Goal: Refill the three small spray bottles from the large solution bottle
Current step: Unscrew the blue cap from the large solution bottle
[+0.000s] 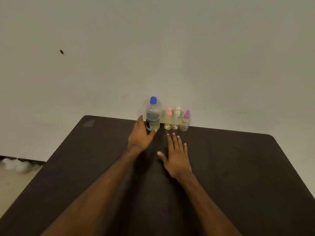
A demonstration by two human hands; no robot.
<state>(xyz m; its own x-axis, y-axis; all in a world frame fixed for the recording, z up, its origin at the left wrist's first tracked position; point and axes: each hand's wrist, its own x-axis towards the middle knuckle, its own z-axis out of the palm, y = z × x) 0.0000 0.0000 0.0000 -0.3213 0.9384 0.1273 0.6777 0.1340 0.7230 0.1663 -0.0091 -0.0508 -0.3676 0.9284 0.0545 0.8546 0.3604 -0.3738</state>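
The large solution bottle (153,114) stands upright at the far edge of the desk (238,167), close to the wall (153,48), its blue cap (153,100) on and pale liquid filling much of it. Just to its right the three small spray bottles stand in a tight row: one with a peach top (168,120), one with a white top (177,119), one with a magenta top (185,121). All three carry their spray heads and look nearly empty, though the blur makes that hard to judge.

My left hand (140,136) is at the big bottle's base, fingers spread wide, thumb reaching toward its foot; I cannot tell whether skin touches plastic, but nothing is gripped yet. I come in low, I think, because a tall full bottle tips easily if caught high. My right hand (177,155) hovers flat and open in front of the small bottles, holding nothing, near enough to take one or steady the cap.

No pouring has begun; every cap needs to come off first.
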